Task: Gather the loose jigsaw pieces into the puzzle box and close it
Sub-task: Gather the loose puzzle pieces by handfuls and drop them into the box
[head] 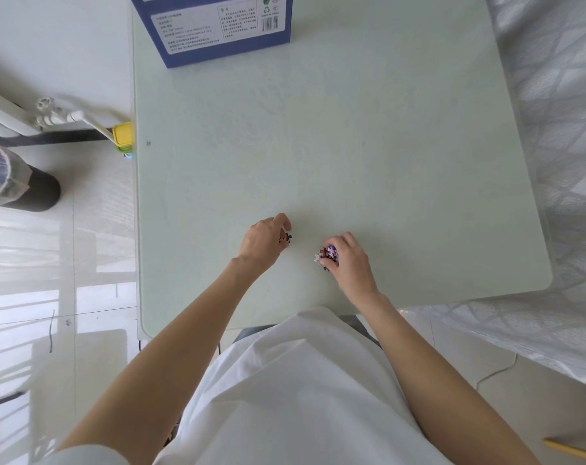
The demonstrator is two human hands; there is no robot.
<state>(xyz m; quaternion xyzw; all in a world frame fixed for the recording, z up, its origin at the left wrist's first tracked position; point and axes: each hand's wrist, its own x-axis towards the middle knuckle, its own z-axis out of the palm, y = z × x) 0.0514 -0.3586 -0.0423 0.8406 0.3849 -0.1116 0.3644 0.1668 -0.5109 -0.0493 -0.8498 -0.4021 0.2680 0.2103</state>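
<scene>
- Near the front edge of the pale green counter [385, 146], two hands worked close together, a small gap between them.
- Left hand [265, 245] had its fingers curled round dark jigsaw pieces [286, 237]; only a bit of them showed, so their number could not be told.
- Right hand [350, 260] gripped a small cluster of pieces [328, 255], purple, red and white; its fingers were bent tight about them, and the count was unclear, though more than one.
- One puzzle box [214, 26], blue and white, stood at the far edge of the counter, well apart from both hands, its printed side facing the person and its long axis running roughly left to right, slightly skewed.
- Whether the box was open could not be told.
</scene>
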